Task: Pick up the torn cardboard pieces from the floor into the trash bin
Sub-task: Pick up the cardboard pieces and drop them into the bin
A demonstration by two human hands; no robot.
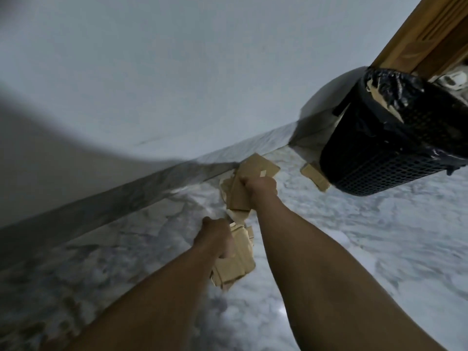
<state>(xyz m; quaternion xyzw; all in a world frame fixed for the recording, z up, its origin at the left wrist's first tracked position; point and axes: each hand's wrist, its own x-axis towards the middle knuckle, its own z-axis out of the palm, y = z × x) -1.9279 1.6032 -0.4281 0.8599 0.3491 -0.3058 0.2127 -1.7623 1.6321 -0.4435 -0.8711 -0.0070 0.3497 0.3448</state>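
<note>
- A white painted wall [152,72] meets a grey-white marble floor [354,236] along a grey marble skirting [126,193].
- The left hand [216,239] is curled tight round a bundle of torn brown cardboard pieces [238,264].
- The right hand [260,186], fisted, grips a second clump of torn brown cardboard [238,196] near the skirting; whether it rests on the floor I cannot tell.
- A loose brown cardboard strip [315,176] lies on the floor just beside the bin's base.
- A black mesh trash bin with a black plastic liner [379,153] holds cardboard scraps [377,95] at its rim.
- A brown wooden door frame [417,29] rises behind it.

Dim, motion-blurred, wide-angle warp, soft shadows
</note>
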